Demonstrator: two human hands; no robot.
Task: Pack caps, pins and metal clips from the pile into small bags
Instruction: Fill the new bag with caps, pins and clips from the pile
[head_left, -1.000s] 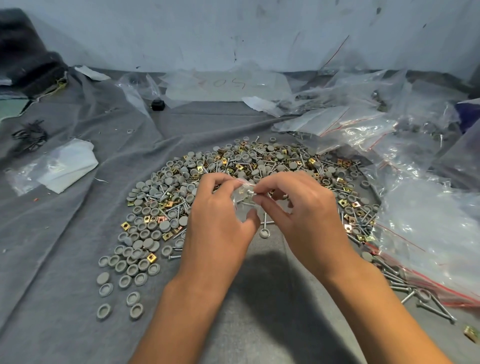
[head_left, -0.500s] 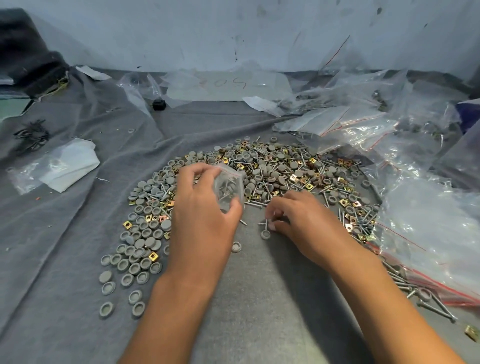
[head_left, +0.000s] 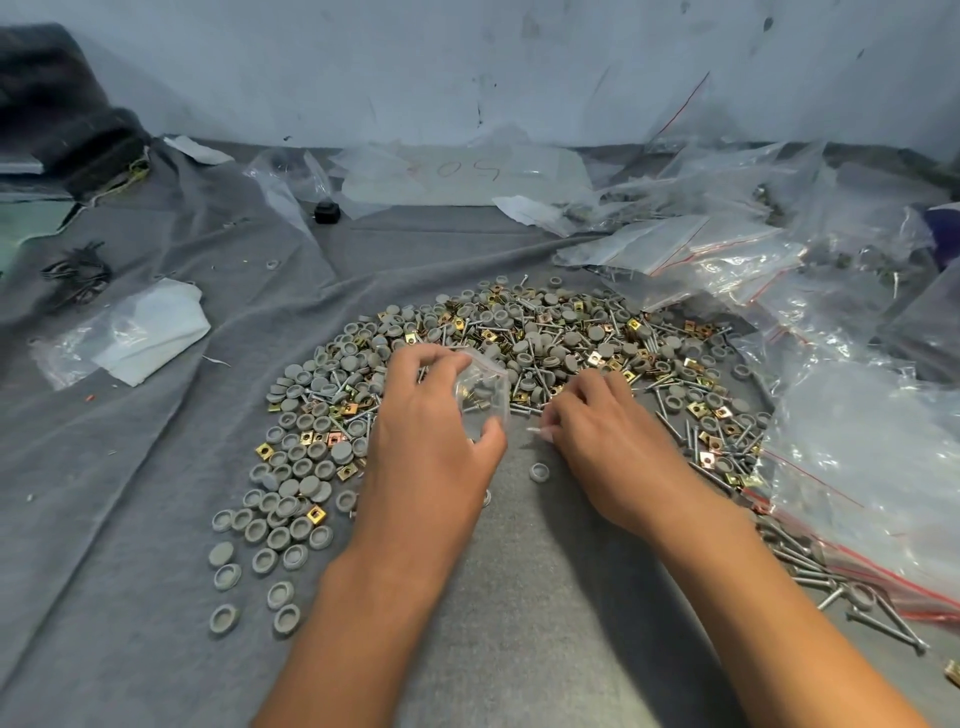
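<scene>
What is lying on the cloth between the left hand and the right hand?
In the head view, bare grey cloth and one loose grey cap lie between the left hand, holding a small bag, and the right hand.

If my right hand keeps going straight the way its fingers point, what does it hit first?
Probably the small clear bag held in the left hand: the right hand points left and slightly away, toward it. Depth is unclear, so it could meet the pile just behind it.
</scene>
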